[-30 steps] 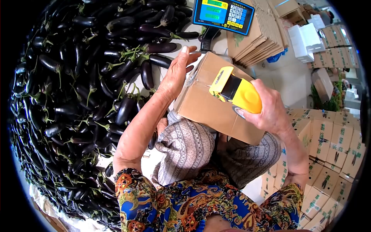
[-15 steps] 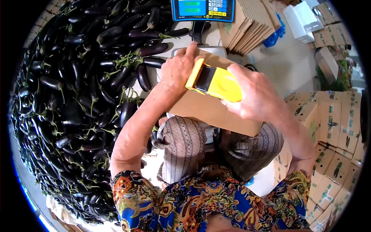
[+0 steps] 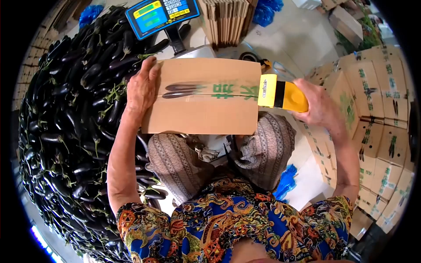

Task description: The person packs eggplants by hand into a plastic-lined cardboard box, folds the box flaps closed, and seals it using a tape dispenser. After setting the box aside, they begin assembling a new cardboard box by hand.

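A cardboard box lies above my knees, its face printed with eggplants and green characters, and a seam runs across its middle. My left hand grips the box's left edge, fingers bent over the upper left corner. In my right hand is a yellow tape dispenser with a black band. The dispenser's head touches the right edge of the box at the seam.
A large heap of eggplants fills the left side. Behind the box stand a scale display and upright flat cardboard. Stacked boxes line the right. Blue plastic lies near my right knee.
The box has turned level, and its printed face now shows. My right hand has moved the dispenser right to the box's edge. My left hand has shifted left onto the opposite edge. The view has shifted.
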The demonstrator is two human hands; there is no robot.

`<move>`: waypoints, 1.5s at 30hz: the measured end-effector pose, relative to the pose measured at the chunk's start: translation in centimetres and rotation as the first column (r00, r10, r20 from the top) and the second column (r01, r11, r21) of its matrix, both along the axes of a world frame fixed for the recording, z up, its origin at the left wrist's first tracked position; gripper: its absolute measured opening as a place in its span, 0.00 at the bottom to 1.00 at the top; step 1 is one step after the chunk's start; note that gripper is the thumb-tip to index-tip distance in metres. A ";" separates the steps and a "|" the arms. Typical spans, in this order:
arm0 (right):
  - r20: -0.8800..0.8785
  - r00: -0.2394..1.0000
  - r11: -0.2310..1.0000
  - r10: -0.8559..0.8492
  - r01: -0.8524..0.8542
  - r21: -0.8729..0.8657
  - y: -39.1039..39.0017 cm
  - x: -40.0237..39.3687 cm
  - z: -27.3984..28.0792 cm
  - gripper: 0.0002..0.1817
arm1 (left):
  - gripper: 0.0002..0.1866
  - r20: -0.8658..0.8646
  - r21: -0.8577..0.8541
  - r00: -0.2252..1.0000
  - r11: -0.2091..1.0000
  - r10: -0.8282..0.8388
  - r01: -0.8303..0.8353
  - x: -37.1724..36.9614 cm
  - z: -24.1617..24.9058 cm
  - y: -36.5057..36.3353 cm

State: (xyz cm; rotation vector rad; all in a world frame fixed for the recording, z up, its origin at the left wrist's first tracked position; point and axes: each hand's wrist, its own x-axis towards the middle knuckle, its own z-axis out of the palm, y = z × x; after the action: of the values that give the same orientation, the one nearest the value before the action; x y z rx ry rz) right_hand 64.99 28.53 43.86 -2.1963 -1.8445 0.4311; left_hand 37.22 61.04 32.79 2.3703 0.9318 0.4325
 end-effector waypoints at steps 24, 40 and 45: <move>-0.077 0.996 0.991 0.034 -0.024 0.132 -0.9 0.7 -6.0 0.34 | 0.12 0.081 0.133 0.454 0.461 -0.888 0.878 15.8 1.3 -8.2; -0.144 0.989 0.994 -0.008 0.023 0.104 -1.9 0.9 -7.4 0.36 | 0.09 0.169 0.140 0.466 0.489 -0.868 0.861 16.3 0.5 -8.1; -0.112 0.994 0.989 0.009 0.007 0.147 -2.2 1.4 -7.9 0.36 | 0.11 0.108 0.159 0.480 0.492 -0.870 0.856 16.4 0.7 -8.0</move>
State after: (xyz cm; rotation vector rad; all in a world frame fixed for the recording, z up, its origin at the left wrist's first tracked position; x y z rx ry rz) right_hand 66.40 26.38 35.95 -2.0314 -1.7594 0.3970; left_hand 53.61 53.03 33.53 2.4542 -0.4639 0.2405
